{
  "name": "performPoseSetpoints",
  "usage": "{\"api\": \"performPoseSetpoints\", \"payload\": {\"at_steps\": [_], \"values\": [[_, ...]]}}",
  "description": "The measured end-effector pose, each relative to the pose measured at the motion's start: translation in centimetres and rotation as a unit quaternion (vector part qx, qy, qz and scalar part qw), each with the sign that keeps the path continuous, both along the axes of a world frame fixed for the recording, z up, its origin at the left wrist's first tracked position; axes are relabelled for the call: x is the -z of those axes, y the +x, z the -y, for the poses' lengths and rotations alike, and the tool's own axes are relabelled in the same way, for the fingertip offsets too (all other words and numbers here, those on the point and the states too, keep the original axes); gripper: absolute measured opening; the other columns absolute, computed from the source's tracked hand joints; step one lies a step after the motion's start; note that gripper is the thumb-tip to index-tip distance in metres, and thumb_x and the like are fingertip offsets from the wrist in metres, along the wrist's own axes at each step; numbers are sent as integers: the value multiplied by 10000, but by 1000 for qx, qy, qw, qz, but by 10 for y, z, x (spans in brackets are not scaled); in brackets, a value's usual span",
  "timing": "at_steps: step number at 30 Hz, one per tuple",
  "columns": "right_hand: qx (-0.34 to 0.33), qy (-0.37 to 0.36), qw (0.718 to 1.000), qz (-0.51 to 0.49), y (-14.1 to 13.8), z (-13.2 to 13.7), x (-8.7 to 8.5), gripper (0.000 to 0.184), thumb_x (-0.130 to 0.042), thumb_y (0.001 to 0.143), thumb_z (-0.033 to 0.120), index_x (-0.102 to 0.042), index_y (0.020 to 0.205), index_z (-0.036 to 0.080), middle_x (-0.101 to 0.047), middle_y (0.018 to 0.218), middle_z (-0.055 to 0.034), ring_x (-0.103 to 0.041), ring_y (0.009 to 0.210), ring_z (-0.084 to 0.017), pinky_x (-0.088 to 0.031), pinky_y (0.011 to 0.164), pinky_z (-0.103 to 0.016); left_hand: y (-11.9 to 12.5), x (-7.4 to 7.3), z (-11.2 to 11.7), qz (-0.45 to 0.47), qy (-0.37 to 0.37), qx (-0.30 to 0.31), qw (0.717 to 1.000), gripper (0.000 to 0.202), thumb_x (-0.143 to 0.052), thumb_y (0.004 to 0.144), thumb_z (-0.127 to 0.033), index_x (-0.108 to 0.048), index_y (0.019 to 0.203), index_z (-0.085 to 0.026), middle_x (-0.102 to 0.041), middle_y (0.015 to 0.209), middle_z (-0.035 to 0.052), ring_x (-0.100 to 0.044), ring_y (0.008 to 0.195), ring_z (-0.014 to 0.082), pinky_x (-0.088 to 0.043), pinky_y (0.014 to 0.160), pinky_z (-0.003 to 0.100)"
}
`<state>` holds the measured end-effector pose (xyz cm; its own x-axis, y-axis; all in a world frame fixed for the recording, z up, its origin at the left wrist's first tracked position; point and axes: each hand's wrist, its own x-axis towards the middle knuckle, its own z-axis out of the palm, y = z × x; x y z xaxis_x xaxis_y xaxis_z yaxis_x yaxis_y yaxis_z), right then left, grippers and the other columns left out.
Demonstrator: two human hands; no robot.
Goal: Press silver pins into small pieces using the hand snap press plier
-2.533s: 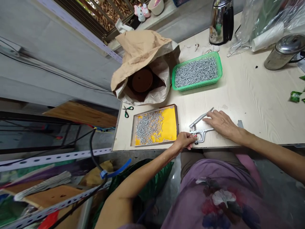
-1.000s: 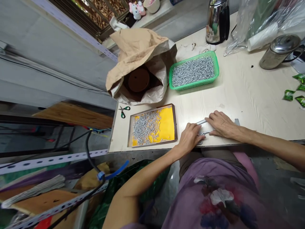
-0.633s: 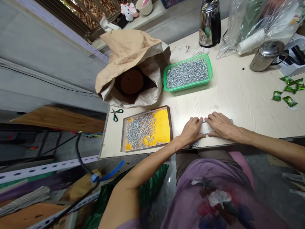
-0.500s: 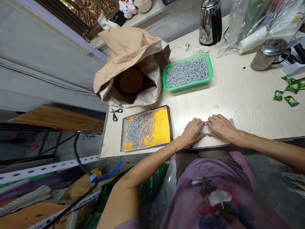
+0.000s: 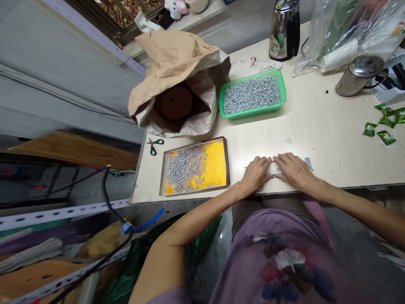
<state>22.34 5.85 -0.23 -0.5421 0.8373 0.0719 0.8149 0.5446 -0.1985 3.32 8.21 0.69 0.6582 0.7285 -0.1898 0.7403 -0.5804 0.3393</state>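
Observation:
Close to the table's front edge, my left hand (image 5: 255, 175) and my right hand (image 5: 294, 172) face each other with fingertips almost meeting. Both have their fingers bent together over a flat, pale piece (image 5: 274, 168) with thin metallic-looking edges. Most of it lies hidden under the hands, so its kind is unclear. A small grey piece (image 5: 308, 163) sticks out beyond my right hand. To the left of my left hand lies a shallow tray (image 5: 227, 162) with a yellow bottom (image 5: 217, 162), partly covered by a heap of small metal screws or pins (image 5: 183, 169).
Behind stands a green basket (image 5: 282, 99) full of similar metal pieces (image 5: 253, 95). An open brown paper sack (image 5: 177, 52) and green-handled scissors (image 5: 153, 148) are at the left. A kettle (image 5: 284, 33), a metal mug (image 5: 359, 76) and green wrapped packets (image 5: 386, 137) stand or lie to the right.
The camera view has shifted slightly. My hands stay in nearly the same place on the pale piece, with my right fingers a little flatter over it.

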Motion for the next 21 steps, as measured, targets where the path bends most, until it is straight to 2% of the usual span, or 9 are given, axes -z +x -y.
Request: {"api": "performPoseSetpoints", "payload": {"at_steps": [2, 4, 6, 8, 11, 13, 16, 21], "values": [[-6, 0, 1000, -18, 5, -2, -2, 498, -583, 879, 296, -478, 1347, 165, -513, 1372, -191, -455, 1260, -330, -444, 912, -455, -11, -2, -4, 60, 14, -31, 998, 591, -663, 860, -410, -437, 1356, -182, -539, 1309, 143, -513, 1192, 277, -458, 986, 432], [-26, 1, 999, -39, 10, 0, -3, 511, -580, 882, 300, -468, 1368, 189, -455, 1445, -186, -386, 1344, -338, -433, 969, -489, -29, -7, -10, 113, 34, -79, 990, 584, -647, 870, -422, -452, 1368, -188, -526, 1357, 151, -498, 1244, 282, -437, 1025, 442], [-43, 6, 997, -63, 13, 4, -1, 418, -558, 898, 282, -539, 1301, 172, -515, 1379, -188, -415, 1322, -333, -438, 978, -481, -55, -15, -17, 130, 58, -151, 978, 427, -582, 918, -381, -549, 1294, -181, -600, 1269, 138, -548, 1184, 261, -447, 1012, 424], [-48, 21, 995, -86, 12, 8, 2, 303, -523, 920, 258, -616, 1191, 163, -600, 1243, -176, -488, 1238, -316, -459, 948, -455, -85, -26, -23, 112, 82, -231, 963, 269, -532, 943, -304, -659, 1140, -172, -673, 1107, 111, -604, 1063, 233, -468, 970, 391], [-49, 39, 992, -110, 6, 12, 8, 241, -483, 936, 231, -667, 1089, 201, -660, 1055, -130, -566, 1053, -283, -489, 844, -416, -129, -37, -28, 50, 107, -342, 932, 194, -534, 919, -194, -725, 929, -169, -704, 939, 81, -629, 944, 214, -483, 909, 357], [-54, 44, 990, -121, 1, 11, 11, 253, -464, 936, 207, -675, 1075, 219, -667, 968, -111, -576, 951, -267, -489, 772, -391, -153, -40, -29, 6, 111, -396, 911, 180, -552, 895, -156, -730, 874, -162, -706, 905, 77, -628, 922, 216, -481, 885, 347], [-67, 56, 988, -127, -4, 9, 13, 297, -419, 933, 160, -679, 1059, 227, -663, 895, -100, -571, 859, -252, -472, 694, -365, -173, -37, -32, -41, 116, -427, 896, 177, -554, 890, -145, -730, 867, -147, -704, 922, 93, -610, 944, 229, -472, 860, 340], [-52, 46, 992, -109, -8, 9, 14, 324, -397, 932, 173, -685, 1061, 244, -658, 881, -99, -559, 831, -248, -445, 689, -370, -178, -26, -38, -50, 122, -381, 915, 191, -543, 892, -140, -730, 857, -157, -690, 924, 92, -582, 958, 224, -455, 858, 320]]}}
